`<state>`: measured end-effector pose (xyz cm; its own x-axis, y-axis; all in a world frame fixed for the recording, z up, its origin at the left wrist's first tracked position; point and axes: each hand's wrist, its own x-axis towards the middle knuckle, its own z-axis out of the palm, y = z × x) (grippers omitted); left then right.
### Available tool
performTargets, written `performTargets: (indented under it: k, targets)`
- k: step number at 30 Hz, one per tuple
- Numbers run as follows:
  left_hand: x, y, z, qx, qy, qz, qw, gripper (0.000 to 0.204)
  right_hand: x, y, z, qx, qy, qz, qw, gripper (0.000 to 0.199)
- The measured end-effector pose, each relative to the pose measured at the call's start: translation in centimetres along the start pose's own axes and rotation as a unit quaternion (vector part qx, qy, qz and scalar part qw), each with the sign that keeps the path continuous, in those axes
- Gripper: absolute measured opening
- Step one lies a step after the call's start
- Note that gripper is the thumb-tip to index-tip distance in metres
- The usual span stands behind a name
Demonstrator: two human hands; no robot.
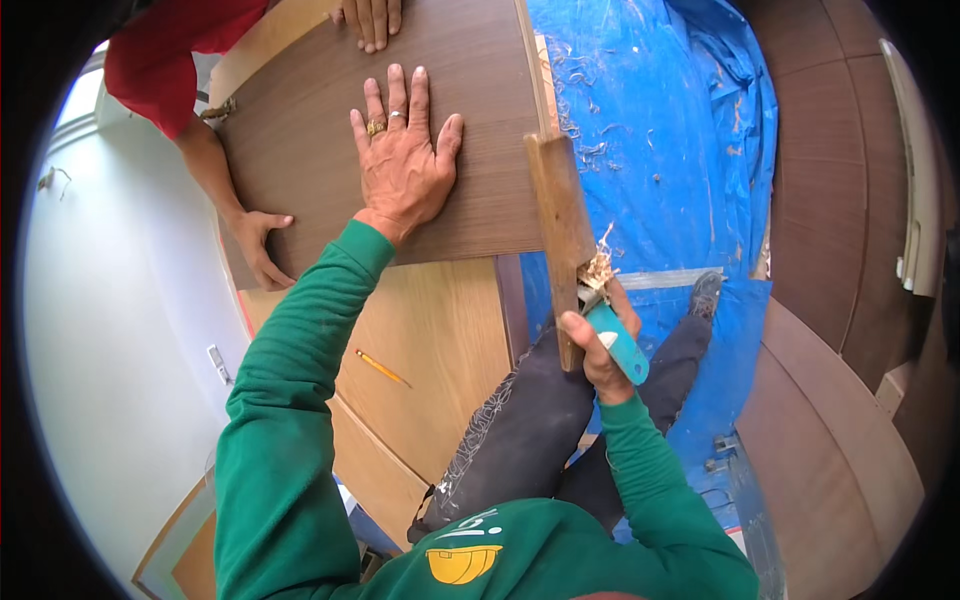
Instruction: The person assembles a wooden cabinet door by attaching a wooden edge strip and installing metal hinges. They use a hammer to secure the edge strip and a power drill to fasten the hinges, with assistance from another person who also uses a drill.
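My left hand (408, 175) lies flat on a dark brown wood-grain board (470, 100), its fingers spread. In my right hand (603, 355) is a long wooden hand plane (563, 215), with the fingers wrapped around its near end. Curled pale shavings (598, 268) bunch up at the plane's throat, beside a teal piece (620, 345) that slants up from it toward me. The plane lies along the board's right edge; I cannot tell whether its sole touches the wood. At the board's left edge, another person's hand (262, 240) rests, and a second hand (372, 20) presses on its far part.
A yellow pencil (383, 368) lies on a light wood panel (430, 320) below the board. Blue plastic sheeting (650, 120) with scattered shavings covers the floor to the right. Brown panels (820, 180) stand along the right side; a pale wall (130, 250) is at the left.
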<state>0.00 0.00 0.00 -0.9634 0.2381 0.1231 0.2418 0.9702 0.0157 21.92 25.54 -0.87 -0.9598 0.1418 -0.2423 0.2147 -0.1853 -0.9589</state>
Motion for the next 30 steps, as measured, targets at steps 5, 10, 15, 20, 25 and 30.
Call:
performTargets:
  k: [5, 10, 15, 20, 25, 30]
  targets:
    - [-0.8, 1.1, 0.1, -0.030, -0.017, -0.003, 0.999, 0.077, 17.6, -2.1, 4.0, -0.023, 0.057, 0.001, 0.998, 0.069]
    - [0.4, 0.4, 0.0, -0.007, 0.002, 0.008, 1.000, 0.076, 24.3, -4.5, 6.3, 0.079, 0.045, -0.088, 0.992, 0.058]
    - [0.6, 0.3, -0.6, -0.017, 0.005, -0.004, 1.000, 0.075, 17.4, -4.1, 4.5, 0.061, 0.023, -0.021, 0.998, 0.060]
    - [0.3, -0.1, 0.0, -0.009, 0.008, 0.002, 1.000, 0.075, 4.0, -1.1, 1.5, 0.000, 0.023, -0.012, 1.000, 0.069]
    - [-0.2, -0.3, -0.5, -0.004, 0.007, 0.005, 1.000, 0.075, 11.4, -0.1, 3.6, 0.046, 0.030, -0.060, 0.997, 0.065]
    - [-0.1, 0.5, -0.2, -0.019, 0.012, 0.008, 1.000, 0.076, 33.1, -7.9, 8.1, 0.023, 0.055, -0.060, 0.996, 0.056]
